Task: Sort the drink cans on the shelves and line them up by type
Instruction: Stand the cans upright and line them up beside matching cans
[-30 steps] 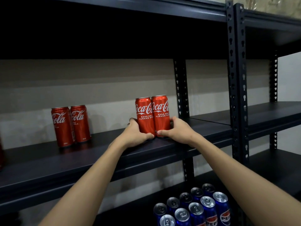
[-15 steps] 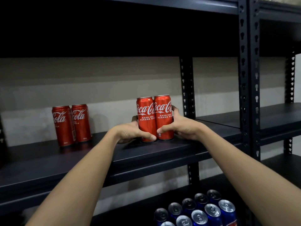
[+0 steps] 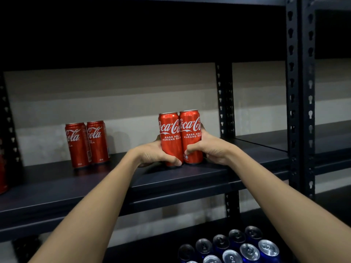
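Two red Coca-Cola cans stand side by side, touching, on the dark middle shelf (image 3: 190, 179). My left hand (image 3: 153, 154) grips the left can (image 3: 170, 133) low down, thumb across its front. My right hand (image 3: 207, 149) grips the right can (image 3: 190, 130) the same way. Further left on the same shelf stands another pair of red Coca-Cola cans (image 3: 87, 143), upright and close together. On the shelf below, several blue Pepsi cans (image 3: 233, 247) stand packed in rows, seen from above.
A black perforated upright (image 3: 226, 103) stands just right of the held cans, a thicker double post (image 3: 300, 92) further right. Part of another red can (image 3: 2, 168) shows at the left edge. The right-hand bay's shelf (image 3: 322, 141) is bare.
Both hands have closed further round the two cans, fingers curling onto their fronts. The camera has shifted slightly; the cans stay on the shelf.
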